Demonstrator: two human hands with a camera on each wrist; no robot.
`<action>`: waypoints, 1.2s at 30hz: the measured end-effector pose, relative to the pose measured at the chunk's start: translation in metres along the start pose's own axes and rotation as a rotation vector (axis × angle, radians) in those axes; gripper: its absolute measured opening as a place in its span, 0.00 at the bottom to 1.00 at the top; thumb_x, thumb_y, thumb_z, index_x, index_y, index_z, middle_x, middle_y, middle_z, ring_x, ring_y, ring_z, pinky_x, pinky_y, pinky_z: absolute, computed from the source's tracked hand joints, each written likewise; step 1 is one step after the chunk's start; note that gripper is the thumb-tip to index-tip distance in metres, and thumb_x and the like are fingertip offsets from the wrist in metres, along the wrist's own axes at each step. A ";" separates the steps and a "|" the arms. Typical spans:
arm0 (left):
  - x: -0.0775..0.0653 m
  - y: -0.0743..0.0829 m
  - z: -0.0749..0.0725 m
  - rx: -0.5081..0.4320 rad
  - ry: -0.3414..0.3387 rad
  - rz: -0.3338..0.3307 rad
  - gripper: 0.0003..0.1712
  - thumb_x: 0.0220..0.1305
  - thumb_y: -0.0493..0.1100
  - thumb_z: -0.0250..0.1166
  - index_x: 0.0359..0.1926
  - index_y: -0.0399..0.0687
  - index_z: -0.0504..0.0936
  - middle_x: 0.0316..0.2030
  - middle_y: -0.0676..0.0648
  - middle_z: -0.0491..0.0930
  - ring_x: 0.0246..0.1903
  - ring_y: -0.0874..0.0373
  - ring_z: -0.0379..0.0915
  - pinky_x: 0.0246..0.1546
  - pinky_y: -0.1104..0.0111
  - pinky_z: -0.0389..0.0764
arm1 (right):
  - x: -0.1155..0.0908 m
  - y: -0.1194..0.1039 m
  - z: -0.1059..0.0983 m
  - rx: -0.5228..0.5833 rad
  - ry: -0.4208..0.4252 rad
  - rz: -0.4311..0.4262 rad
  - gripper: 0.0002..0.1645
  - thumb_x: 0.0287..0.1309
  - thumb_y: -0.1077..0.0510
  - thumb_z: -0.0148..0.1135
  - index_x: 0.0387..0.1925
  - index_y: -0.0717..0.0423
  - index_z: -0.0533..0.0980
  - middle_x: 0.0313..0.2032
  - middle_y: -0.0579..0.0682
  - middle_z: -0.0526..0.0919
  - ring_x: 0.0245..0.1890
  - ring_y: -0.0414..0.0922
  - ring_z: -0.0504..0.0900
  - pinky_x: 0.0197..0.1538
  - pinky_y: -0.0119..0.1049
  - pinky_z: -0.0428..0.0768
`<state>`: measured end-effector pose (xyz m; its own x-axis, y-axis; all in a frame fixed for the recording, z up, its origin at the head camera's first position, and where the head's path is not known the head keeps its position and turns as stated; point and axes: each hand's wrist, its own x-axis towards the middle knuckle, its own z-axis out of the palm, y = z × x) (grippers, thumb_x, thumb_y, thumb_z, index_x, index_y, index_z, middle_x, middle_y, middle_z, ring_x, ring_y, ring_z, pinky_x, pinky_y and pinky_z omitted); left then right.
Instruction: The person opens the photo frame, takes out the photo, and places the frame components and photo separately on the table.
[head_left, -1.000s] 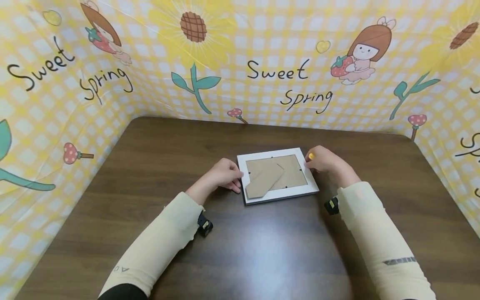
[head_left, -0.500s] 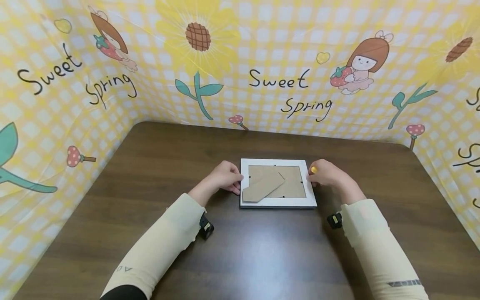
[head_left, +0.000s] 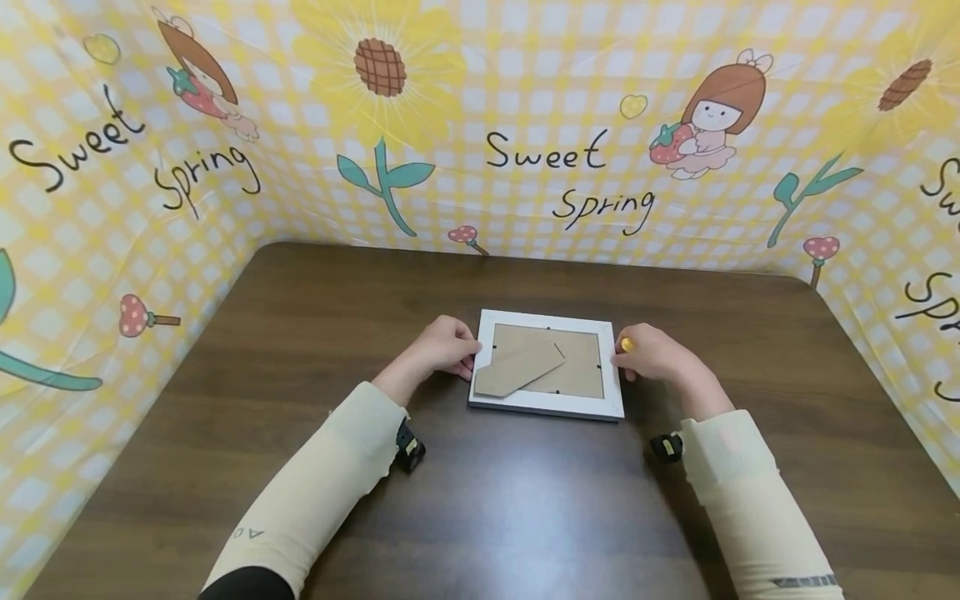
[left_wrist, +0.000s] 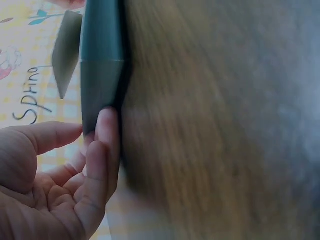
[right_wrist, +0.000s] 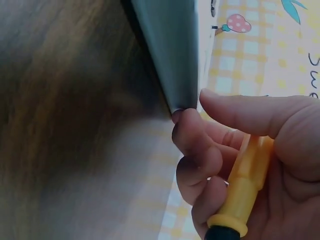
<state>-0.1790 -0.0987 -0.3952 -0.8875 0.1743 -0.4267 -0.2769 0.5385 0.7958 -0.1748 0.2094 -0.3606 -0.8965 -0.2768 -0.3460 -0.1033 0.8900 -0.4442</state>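
A white picture frame (head_left: 542,407) lies back side up on the table, its brown backboard (head_left: 581,383) and folded cardboard stand (head_left: 513,371) facing me. My left hand (head_left: 444,345) pinches its left edge; in the left wrist view the thumb is on the back and the fingers (left_wrist: 107,130) are against the side. At the opposite edge, my right hand (head_left: 651,350) pinches the frame between thumb and forefinger. Tucked in that palm is a tool with a yellow handle (right_wrist: 242,192) and a black end; the rest of it is hidden.
The dark wooden table (head_left: 480,517) reaches to a yellow checked cloth (head_left: 525,92) that walls the back and both sides. A black wrist camera (head_left: 409,447) sits on the left sleeve, another black camera (head_left: 666,448) on the right.
The frame has turned clockwise between my hands, its right end coming nearer to me. My right hand has moved toward me with it. Both hands keep their grip.
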 end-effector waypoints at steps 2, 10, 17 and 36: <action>-0.001 0.000 0.001 -0.008 -0.009 -0.005 0.09 0.63 0.40 0.59 0.35 0.36 0.77 0.24 0.42 0.76 0.19 0.57 0.79 0.25 0.69 0.81 | -0.002 0.001 -0.001 0.015 0.021 0.010 0.09 0.61 0.60 0.54 0.37 0.65 0.73 0.17 0.53 0.76 0.21 0.43 0.71 0.29 0.34 0.67; -0.013 0.001 -0.001 0.000 -0.017 -0.011 0.09 0.64 0.40 0.58 0.41 0.37 0.74 0.27 0.40 0.76 0.19 0.57 0.79 0.24 0.70 0.80 | -0.010 -0.011 -0.014 0.129 0.150 0.024 0.14 0.66 0.56 0.48 0.46 0.62 0.72 0.22 0.54 0.77 0.25 0.47 0.73 0.31 0.36 0.70; -0.014 0.005 -0.004 0.022 -0.001 -0.001 0.10 0.65 0.42 0.57 0.43 0.40 0.74 0.32 0.39 0.76 0.22 0.55 0.80 0.26 0.69 0.81 | -0.014 -0.028 -0.023 0.186 0.225 -0.056 0.14 0.66 0.55 0.49 0.45 0.61 0.73 0.23 0.57 0.77 0.25 0.47 0.71 0.31 0.35 0.70; -0.040 0.005 0.005 0.025 -0.068 -0.003 0.16 0.66 0.45 0.55 0.47 0.37 0.74 0.31 0.38 0.77 0.22 0.53 0.81 0.27 0.67 0.81 | -0.016 -0.070 -0.011 1.408 0.722 -0.422 0.23 0.62 0.50 0.56 0.19 0.63 0.73 0.10 0.47 0.70 0.09 0.40 0.64 0.15 0.28 0.57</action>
<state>-0.1433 -0.0991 -0.3760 -0.8592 0.2279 -0.4580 -0.2694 0.5595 0.7839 -0.1575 0.1551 -0.3149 -0.9536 0.1762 0.2441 -0.2904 -0.3248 -0.9001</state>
